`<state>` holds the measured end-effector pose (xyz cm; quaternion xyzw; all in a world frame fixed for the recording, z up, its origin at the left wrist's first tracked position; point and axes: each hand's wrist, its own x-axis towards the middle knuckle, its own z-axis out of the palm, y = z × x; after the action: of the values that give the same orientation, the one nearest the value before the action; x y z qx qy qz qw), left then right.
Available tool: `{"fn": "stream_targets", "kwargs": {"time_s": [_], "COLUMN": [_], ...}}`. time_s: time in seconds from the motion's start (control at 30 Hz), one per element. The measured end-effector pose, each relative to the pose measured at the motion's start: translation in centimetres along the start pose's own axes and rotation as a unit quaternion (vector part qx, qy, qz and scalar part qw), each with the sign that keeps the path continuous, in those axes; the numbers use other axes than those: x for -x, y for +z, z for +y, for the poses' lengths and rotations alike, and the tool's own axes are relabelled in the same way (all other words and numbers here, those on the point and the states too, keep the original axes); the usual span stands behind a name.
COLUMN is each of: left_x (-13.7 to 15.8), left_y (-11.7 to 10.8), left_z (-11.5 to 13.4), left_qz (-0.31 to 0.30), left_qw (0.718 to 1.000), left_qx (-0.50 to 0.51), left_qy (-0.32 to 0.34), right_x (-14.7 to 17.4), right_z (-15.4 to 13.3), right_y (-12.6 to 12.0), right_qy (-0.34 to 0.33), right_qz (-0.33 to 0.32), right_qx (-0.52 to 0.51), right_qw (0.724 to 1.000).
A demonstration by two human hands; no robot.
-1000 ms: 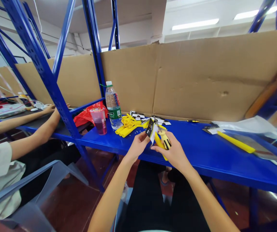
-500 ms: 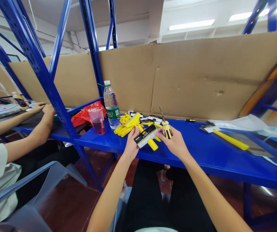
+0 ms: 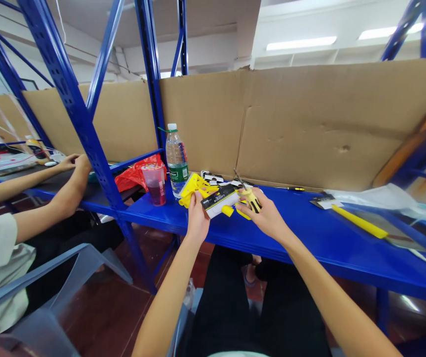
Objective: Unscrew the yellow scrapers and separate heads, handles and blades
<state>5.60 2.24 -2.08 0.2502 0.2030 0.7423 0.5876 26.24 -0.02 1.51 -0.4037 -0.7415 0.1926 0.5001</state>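
My left hand (image 3: pixel 198 220) is closed on a yellow scraper-like tool (image 3: pixel 191 187) with a wide, pale-edged head. A black and white label card (image 3: pixel 220 200) lies across the tool, and the yellow handle end shows just below it. Gripped in my right hand (image 3: pixel 267 215) is a screwdriver with a pale yellow and black handle (image 3: pixel 253 200). Its shaft points up and to the left, away from the card. The right fingertips are close to the card's right end; whether they touch it I cannot tell. More yellow pieces lie behind both hands, partly hidden.
A water bottle (image 3: pixel 177 161) and a cup of red drink (image 3: pixel 155 186) stand left of the hands. On the blue table (image 3: pixel 294 223), another long yellow-handled scraper (image 3: pixel 359 221) lies right, near plastic wrap. Cardboard (image 3: pixel 309 119) rises behind. A co-worker's arms (image 3: pixel 62 193) are at left.
The scraper and card have shifted left and turned, with the wide head swinging left. My right hand and the screwdriver have stayed close by, the shaft leaning further left. The view has shifted slightly.
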Motion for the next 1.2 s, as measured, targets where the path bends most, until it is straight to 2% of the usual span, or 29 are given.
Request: {"fn": "stream_targets", "kwargs": {"time_s": [0.07,0.17,0.27,0.33,0.4,0.47,0.57,0.67,0.73,0.8,0.9,0.97,1.07,1.2], "left_x": [0.0,-0.2,-0.7,-0.9,-1.1,-1.1,-1.0,-1.2,-1.2,-1.2,-0.8,-0.5,-0.1,-0.2], "left_y": [0.0,-0.4,-1.2,-1.7,-2.0,-2.0,-2.0,-2.1,-2.2,-2.2,-1.8,-1.6,-1.4,-1.7], "left_z": [0.1,0.3,0.9,1.4,1.7,1.7,1.3,0.9,0.9,1.0,1.1,0.9,0.4,-0.1], "left_qz": [-0.008,-0.014,-0.043,-0.062,-0.067,-0.057,-0.024,0.016,0.020,-0.001,-0.044,-0.066,-0.097,-0.134], "left_qw": [1.000,1.000,0.998,0.995,0.991,0.991,0.998,0.999,0.998,0.998,0.994,0.988,0.976,0.957], "left_qx": [-0.007,-0.022,-0.043,-0.072,-0.097,-0.098,-0.057,-0.019,-0.015,-0.033,-0.094,-0.138,-0.192,-0.254], "left_qy": [-0.004,-0.003,-0.006,-0.033,-0.063,-0.068,-0.022,0.034,0.053,0.052,0.024,0.000,-0.031,-0.043], "right_x": [-0.6,-1.1,-1.2,-1.1,-1.3,-1.7,-2.6,-3.8,-5.2,-7.3,-11.5,-13.9,-15.4,-13.2], "right_z": [0.1,0.1,-0.4,-1.0,-1.6,-2.1,-2.4,-2.2,-1.4,0.2,3.6,6.0,9.2,12.7], "right_y": [0.4,0.4,-0.3,-0.8,-1.4,-2.0,-3.0,-4.3,-5.0,-5.3,-4.8,-4.0,-2.9,-1.8], "right_qy": [0.012,0.039,0.023,0.008,0.003,0.011,0.020,0.019,0.017,0.006,-0.016,0.010,0.070,0.104], "right_qz": [0.009,-0.018,-0.087,-0.152,-0.203,-0.227,-0.239,-0.286,-0.300,-0.250,-0.063,0.046,0.061,0.099], "right_qx": [0.002,0.003,-0.006,-0.021,-0.027,-0.022,-0.014,0.000,0.012,0.021,0.046,0.093,0.140,0.099], "right_qw": [1.000,0.999,0.996,0.988,0.979,0.974,0.971,0.958,0.954,0.968,0.997,0.995,0.986,0.985]}}
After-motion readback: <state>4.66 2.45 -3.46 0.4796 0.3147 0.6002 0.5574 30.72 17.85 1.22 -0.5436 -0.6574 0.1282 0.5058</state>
